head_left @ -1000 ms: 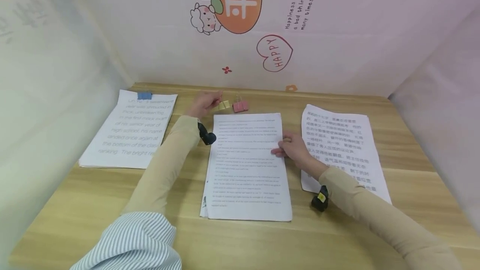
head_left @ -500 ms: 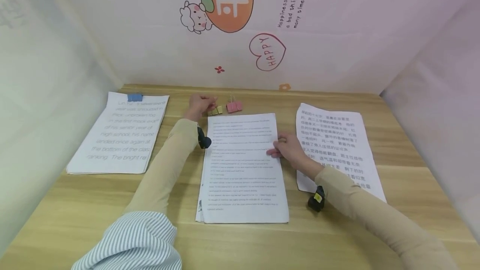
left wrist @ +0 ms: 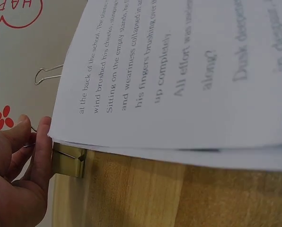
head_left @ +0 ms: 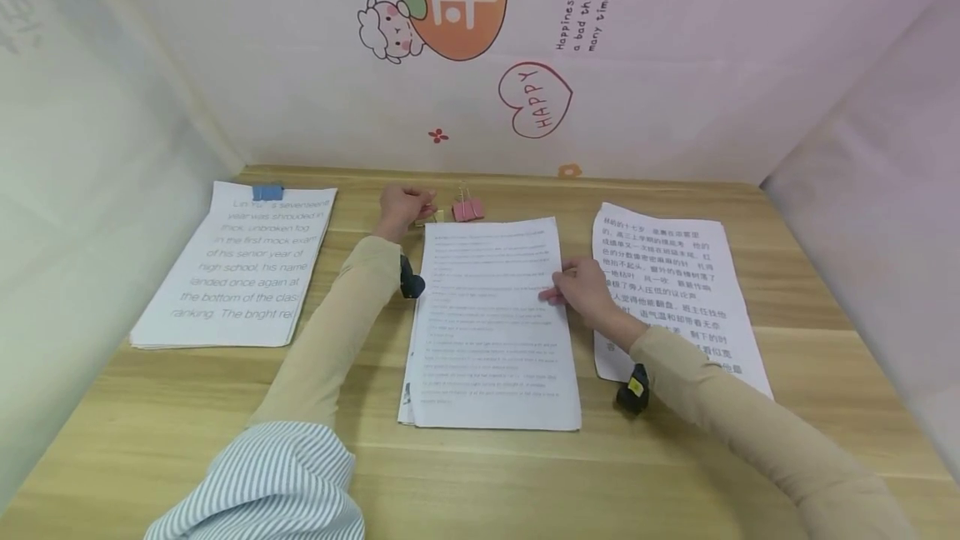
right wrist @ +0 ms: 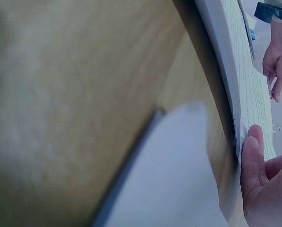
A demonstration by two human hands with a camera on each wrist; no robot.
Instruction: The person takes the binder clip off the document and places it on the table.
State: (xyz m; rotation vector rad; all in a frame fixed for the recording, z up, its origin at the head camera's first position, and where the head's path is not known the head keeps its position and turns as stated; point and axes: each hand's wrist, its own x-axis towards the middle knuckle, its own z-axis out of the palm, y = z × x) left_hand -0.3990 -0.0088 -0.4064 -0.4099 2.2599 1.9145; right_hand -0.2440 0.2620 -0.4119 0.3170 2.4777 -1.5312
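Observation:
My left hand [head_left: 403, 208] pinches the wire handles of a gold binder clip [left wrist: 67, 163] at the top left corner of the middle stack of printed sheets [head_left: 491, 332]. Part of the clip is hidden behind the paper in the left wrist view; I cannot tell whether it bites the sheets. My right hand [head_left: 585, 294] holds the right edge of the same stack, fingers [right wrist: 250, 161] on one face and the thumb partly hidden. Just past the stack's top edge a pink binder clip [head_left: 468, 209] stands with its handles up.
To the left lies a stack of English text [head_left: 240, 273] with a blue binder clip [head_left: 267, 192] at its top. A stack of Chinese text [head_left: 667, 273] lies to the right, partly under my right forearm. A printed cloth wall [head_left: 637, 123] closes the back of the wooden table [head_left: 450, 482].
My left hand has brought the gold clip down to the middle stack's top left corner. The stack has shifted slightly toward the clip, with my right hand still on its edge.

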